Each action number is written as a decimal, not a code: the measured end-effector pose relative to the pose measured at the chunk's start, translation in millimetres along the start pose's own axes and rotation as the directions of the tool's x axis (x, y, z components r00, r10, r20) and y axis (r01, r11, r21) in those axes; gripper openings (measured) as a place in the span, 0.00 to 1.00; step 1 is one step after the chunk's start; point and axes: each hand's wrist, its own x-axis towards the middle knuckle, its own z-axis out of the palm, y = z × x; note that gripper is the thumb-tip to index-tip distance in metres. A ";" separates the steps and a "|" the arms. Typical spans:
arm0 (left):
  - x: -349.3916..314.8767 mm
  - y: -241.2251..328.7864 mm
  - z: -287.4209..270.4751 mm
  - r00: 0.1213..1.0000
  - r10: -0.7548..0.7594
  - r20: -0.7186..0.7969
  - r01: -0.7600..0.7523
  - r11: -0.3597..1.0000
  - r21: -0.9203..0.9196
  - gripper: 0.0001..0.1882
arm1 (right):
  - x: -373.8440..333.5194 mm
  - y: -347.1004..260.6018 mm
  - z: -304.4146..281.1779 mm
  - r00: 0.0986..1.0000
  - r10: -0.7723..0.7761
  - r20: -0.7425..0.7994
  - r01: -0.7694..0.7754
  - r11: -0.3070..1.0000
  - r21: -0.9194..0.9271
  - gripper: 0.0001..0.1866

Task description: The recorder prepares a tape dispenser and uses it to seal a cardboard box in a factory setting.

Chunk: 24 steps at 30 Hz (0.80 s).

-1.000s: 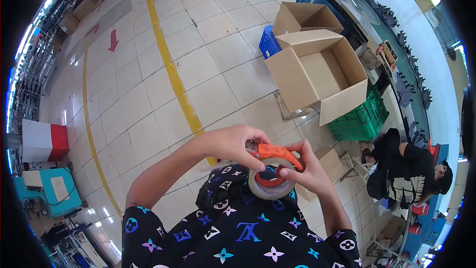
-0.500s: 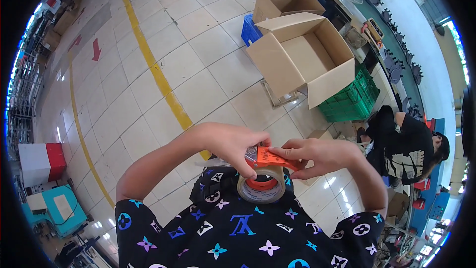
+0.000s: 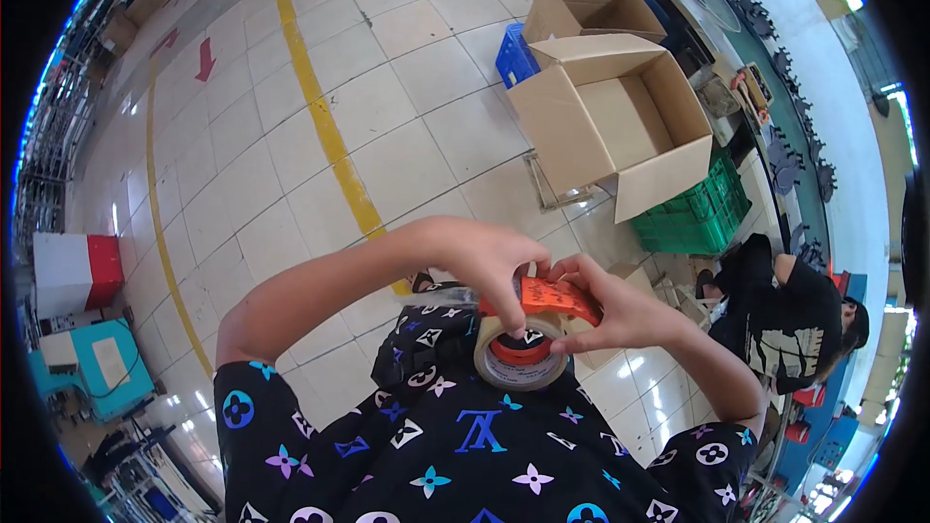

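Holding an orange tape dispenser [image 3: 567, 298] at near centre, just in front of a patterned black shirt [image 3: 436, 436]. Clasped toward its left end by the left grip [image 3: 480, 261], with fingers curled around the far side and thumb pointing down on the near side. Clasped at its right end by the right grip [image 3: 620, 310], with fingertips over the top and thumb against the side of a tan tape roll [image 3: 523, 378]. Extending leftward from the dispenser in a translucent strip [image 3: 431, 298], partly hidden at the left grip.

Surrounded, farther right, by an open cardboard box [image 3: 557, 131] partly covering a green crate [image 3: 693, 218]; beyond that, by a second open box [image 3: 552, 15] with a blue crate [image 3: 516, 55] just beside. Bounded at far right by a bench [image 3: 783, 108] bearing dark parts [image 3: 783, 150]. Accompanied at right by a co-worker [image 3: 790, 300] in black. Flanked at left by a white-and-red box [image 3: 63, 271] and, nearer, by a teal machine [image 3: 114, 358]. Set above a tiled floor [image 3: 417, 155] with a yellow line [image 3: 329, 136].
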 end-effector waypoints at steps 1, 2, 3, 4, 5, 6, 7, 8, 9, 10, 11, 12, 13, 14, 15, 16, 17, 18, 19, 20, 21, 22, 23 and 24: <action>4.2 -1.8 -3.2 0.999 -0.008 0.045 0.009 1.000 -0.009 0.44 | 5.0 9.8 -2.3 0.999 0.037 0.016 -0.038 0.997 0.073 0.41; 9.4 -7.1 -4.1 0.999 -0.012 0.032 0.013 1.000 -0.014 0.44 | 7.6 14.6 -2.3 0.999 0.032 0.027 -0.034 0.997 0.065 0.41; 15.1 -9.9 -5.9 0.997 -0.018 0.071 0.022 0.998 -0.053 0.46 | 7.5 19.2 -1.0 0.999 0.052 0.009 -0.053 0.982 0.179 0.39; 17.8 -13.7 -7.5 0.994 -0.021 0.110 0.031 0.995 -0.090 0.48 | 7.4 23.8 0.7 0.997 0.075 -0.007 -0.069 0.954 0.292 0.36; 18.4 -18.6 -8.9 0.994 -0.010 0.112 0.017 0.998 -0.066 0.45 | 8.0 28.9 2.1 0.997 0.074 -0.003 -0.070 0.956 0.284 0.36; 17.1 -24.5 -8.8 0.995 -0.013 0.099 0.020 0.998 -0.067 0.45 | 8.1 34.0 4.9 0.996 0.090 -0.023 -0.074 0.915 0.397 0.34; 19.4 -35.4 -9.1 1.000 0.017 -0.010 -0.019 0.958 -0.286 0.44 | 7.2 40.4 8.3 0.992 0.119 -0.049 -0.078 0.858 0.507 0.32; 19.8 -46.7 -9.0 0.992 0.023 -0.122 -0.080 0.871 -0.485 0.43 | 6.9 48.2 12.8 0.991 0.121 -0.051 -0.080 0.861 0.502 0.32; 13.7 -50.6 -9.7 0.964 -0.024 -0.263 -0.103 0.882 -0.460 0.40 | 4.5 57.8 16.0 0.986 0.091 -0.143 0.005 0.826 0.563 0.30; 8.5 -68.1 -5.2 0.872 -0.076 -0.483 -0.165 0.884 -0.437 0.37 | 2.3 62.5 19.2 0.972 0.060 -0.229 0.095 0.786 0.611 0.28; 8.7 -94.0 0.4 0.734 -0.119 -0.668 -0.219 0.891 -0.399 0.34 | -1.8 65.3 20.1 0.970 0.059 -0.236 0.100 0.789 0.606 0.28; 3.5 -120.4 11.9 0.498 -0.196 -0.844 -0.299 0.875 -0.380 0.29 | -5.3 68.0 20.0 0.960 0.132 -0.245 0.080 0.712 0.697 0.28; -4.0 -136.9 27.9 0.225 -0.265 -0.937 -0.375 0.864 -0.335 0.24 | -10.2 68.9 20.2 0.945 0.208 -0.252 0.070 0.624 0.778 0.28; -15.7 -138.1 45.0 0.097 -0.325 -0.941 -0.416 0.845 -0.335 0.20 | -11.6 69.8 21.6 0.940 0.206 -0.270 0.086 0.624 0.777 0.28; -20.7 -137.1 61.3 -0.022 -0.384 -0.923 -0.461 0.823 -0.331 0.17 | -8.5 71.8 25.1 0.914 0.217 -0.343 0.158 0.588 0.793 0.29; -22.4 -130.3 78.1 0.090 -0.439 -0.894 -0.536 0.735 -0.414 0.20 | -6.5 72.9 27.2 0.887 0.226 -0.403 0.224 0.552 0.803 0.29; -25.9 -119.6 92.7 0.201 -0.481 -0.853 -0.591 0.635 -0.497 0.24 | -7.7 80.5 24.9 0.893 0.204 -0.402 0.219 0.583 0.782 0.31; -24.9 -101.7 106.1 0.420 -0.386 -0.822 -0.625 0.533 -0.570 0.30 | -3.4 78.3 26.9 0.893 0.201 -0.402 0.219 0.585 0.781 0.31; -16.8 -81.8 114.4 0.606 -0.251 -0.755 -0.631 0.426 -0.648 0.35 | 3.7 74.2 32.6 0.878 0.132 -0.460 0.313 0.567 0.761 0.31; -6.3 -63.7 114.0 0.691 -0.167 -0.703 -0.617 0.370 -0.694 0.37 | 9.9 73.1 35.9 0.855 0.064 -0.515 0.403 0.543 0.737 0.32; 1.2 -51.1 110.3 0.760 -0.079 -0.645 -0.593 0.324 -0.738 0.40 | 14.5 75.4 36.7 0.863 0.065 -0.500 0.399 0.520 0.755 0.34; 6.3 -48.7 107.4 0.755 -0.081 -0.651 -0.598 0.325 -0.733 0.40 | 15.6 73.1 38.4 0.866 0.058 -0.496 0.397 0.522 0.755 0.34; 10.5 -48.2 104.8 0.765 -0.122 -0.632 -0.589 0.264 -0.764 0.40 | 15.3 68.4 40.6 0.867 0.038 -0.497 0.413 0.501 0.760 0.35; 12.9 -48.6 101.2 0.779 -0.158 -0.607 -0.577 0.201 -0.792 0.39 | 14.9 63.9 41.6 0.865 0.021 -0.502 0.432 0.479 0.764 0.35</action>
